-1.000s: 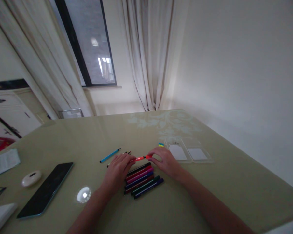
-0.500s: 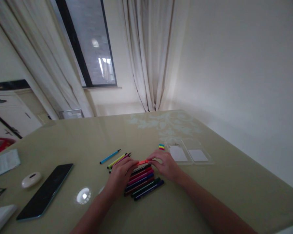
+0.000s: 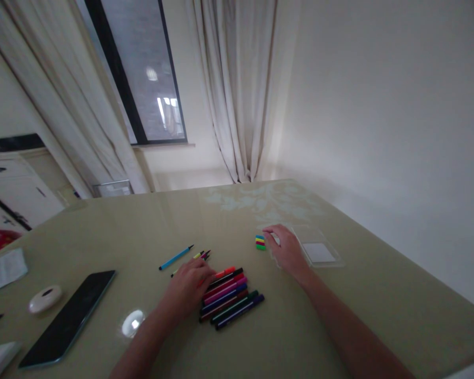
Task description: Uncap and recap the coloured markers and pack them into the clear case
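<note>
My left hand (image 3: 191,278), its fingers curled and closed, rests on the left end of an orange marker (image 3: 224,273). That marker lies at the top of a slanted row of capped markers (image 3: 231,300) in black, pink, blue, red and green. Behind the same hand are slim uncapped markers with dark tips, partly covered. A blue uncapped marker (image 3: 176,258) lies apart from them. My right hand (image 3: 286,247) has its thumb and index fingertips together beside a stack of coloured caps (image 3: 260,242); anything between them is hidden.
A clear plastic case (image 3: 332,264) with white inserts lies open behind my right hand. At the left are a black tablet (image 3: 69,318), an oval white object (image 3: 45,299) and a folded pale cloth or paper (image 3: 3,271). The table meets a wall on the right.
My right hand has left the orange marker and moved right and away from me to the caps. My left hand has lowered slightly with the marker. A green cap now shows in the stack.
</note>
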Tool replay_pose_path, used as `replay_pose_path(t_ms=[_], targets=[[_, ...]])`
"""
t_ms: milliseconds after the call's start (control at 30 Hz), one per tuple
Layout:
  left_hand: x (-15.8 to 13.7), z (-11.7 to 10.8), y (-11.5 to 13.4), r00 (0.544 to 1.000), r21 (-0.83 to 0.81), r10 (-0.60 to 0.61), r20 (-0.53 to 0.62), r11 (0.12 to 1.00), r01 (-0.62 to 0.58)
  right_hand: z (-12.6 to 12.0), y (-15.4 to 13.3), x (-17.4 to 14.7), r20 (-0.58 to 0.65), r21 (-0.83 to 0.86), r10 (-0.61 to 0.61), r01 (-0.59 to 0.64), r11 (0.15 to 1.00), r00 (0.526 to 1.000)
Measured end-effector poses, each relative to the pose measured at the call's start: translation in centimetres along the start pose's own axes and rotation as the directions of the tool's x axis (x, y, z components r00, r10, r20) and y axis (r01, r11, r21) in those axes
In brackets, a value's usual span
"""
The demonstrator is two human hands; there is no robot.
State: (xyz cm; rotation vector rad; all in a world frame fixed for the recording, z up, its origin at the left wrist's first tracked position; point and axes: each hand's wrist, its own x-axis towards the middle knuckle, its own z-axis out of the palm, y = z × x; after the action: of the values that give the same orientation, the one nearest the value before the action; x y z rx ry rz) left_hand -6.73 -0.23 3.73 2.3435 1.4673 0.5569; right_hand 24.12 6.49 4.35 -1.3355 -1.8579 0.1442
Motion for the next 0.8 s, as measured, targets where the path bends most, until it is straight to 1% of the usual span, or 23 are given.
replay_pose_path(t_ms=[67,133,200,267,367,433,533,633,700,800], targets=[[0.0,-0.1,-0.1,1.000,-0.029,0.019,0.019,0.999,-0.018,0.0,1.0,0.1,0.047,-0.102,0.031,-0.026,0.994,0.998],[0.1,-0.2,-0.5,0.999,-0.044,-0.008,-0.044,0.999,0.006,0.2,1.3,0.0,0.119,-0.175,0.040,-0.019,0.984,0.992],[0.0,-0.4,-1.2,0.985,-0.033,-0.083,-0.150,0.996,0.079,0.5,1.0,-0.3,0.180,-0.229,0.039,0.004,0.973,0.983],[-0.1,-0.7,-1.9,0.964,0.011,-0.155,-0.215,0.987,0.161,0.7,0.6,-0.5,0.226,-0.271,0.035,0.028,0.962,0.974],[-0.3,-0.9,-2.6,0.956,0.097,-0.205,-0.207,0.969,0.229,0.9,0.2,-0.8,0.277,-0.291,0.027,0.058,0.955,0.961],[-0.4,-0.9,-2.7,0.959,0.121,-0.215,-0.186,0.963,0.240,1.0,0.1,-0.9,0.299,-0.282,0.026,0.062,0.957,0.954],[-0.3,-0.6,-2.9,0.960,0.117,-0.216,-0.178,0.964,0.239,1.0,-0.1,-0.9,0.314,-0.266,0.029,0.058,0.962,0.949],[-0.1,-0.3,-2.8,0.965,0.083,-0.170,-0.200,0.978,0.190,0.9,-0.6,-0.8,0.324,-0.229,0.000,0.078,0.970,0.946],[0.0,-0.1,-2.3,0.964,0.028,-0.123,-0.235,0.991,0.133,0.8,-1.3,-0.9,0.338,-0.152,-0.045,0.101,0.983,0.940],[0.1,0.1,-1.0,0.956,-0.054,-0.066,-0.285,0.997,0.053,0.9,-2.7,-1.3,0.327,0.051,-0.137,0.127,0.991,0.935]])
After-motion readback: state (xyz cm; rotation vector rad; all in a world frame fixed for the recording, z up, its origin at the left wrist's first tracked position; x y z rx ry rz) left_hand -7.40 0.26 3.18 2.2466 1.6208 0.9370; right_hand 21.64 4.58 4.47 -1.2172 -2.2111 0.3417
